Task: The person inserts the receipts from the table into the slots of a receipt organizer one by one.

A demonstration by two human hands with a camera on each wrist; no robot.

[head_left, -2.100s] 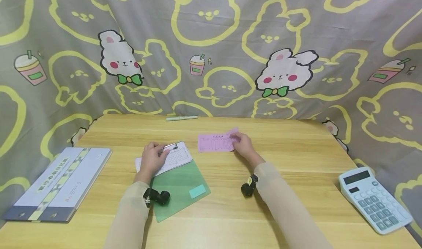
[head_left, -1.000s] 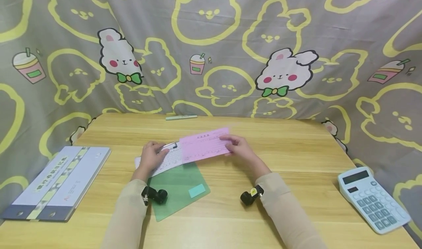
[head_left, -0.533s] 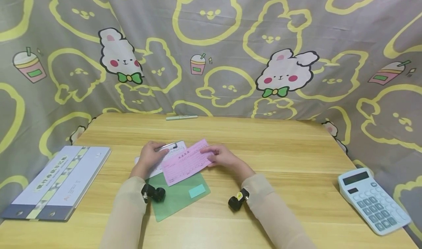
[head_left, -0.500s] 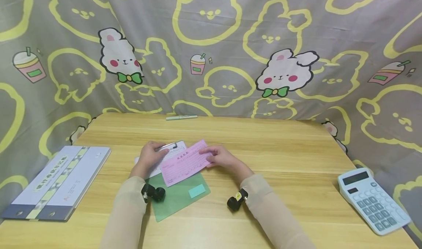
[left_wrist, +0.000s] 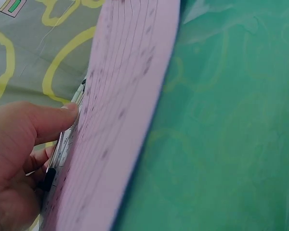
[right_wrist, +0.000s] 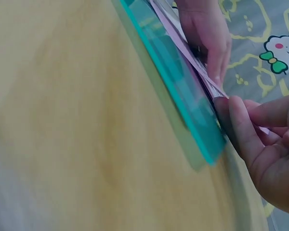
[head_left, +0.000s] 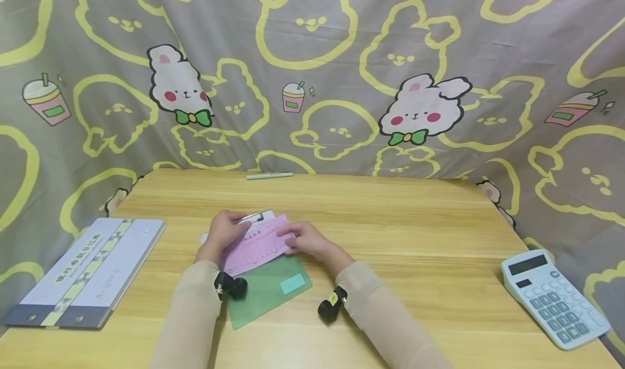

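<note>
A translucent green clipboard point(head_left: 259, 301) with a teal label and a metal clip point(head_left: 251, 218) lies on the wooden table. White printed forms point(head_left: 267, 215) are under the clip, mostly covered. My left hand point(head_left: 223, 234) holds the clip end; in the left wrist view its thumb presses on the clip point(left_wrist: 48, 179) and its fingers curl behind. A pink printed slip point(head_left: 259, 245) lies over the white forms, its left end partly hidden by the left hand. My right hand point(head_left: 311, 242) pinches the slip's right end between thumb and fingers, also seen in the right wrist view.
At the left lies a thick account book point(head_left: 88, 271) with a patterned band. A light blue calculator point(head_left: 554, 298) sits at the right edge. Near the back edge is a pale green pen point(head_left: 269, 176). A patterned curtain point(head_left: 337, 49) hangs behind the table.
My right hand has lifted the pink slip from the table, carried it left and brought it over the white forms beside the clip. The left hand has stayed at the clip.
</note>
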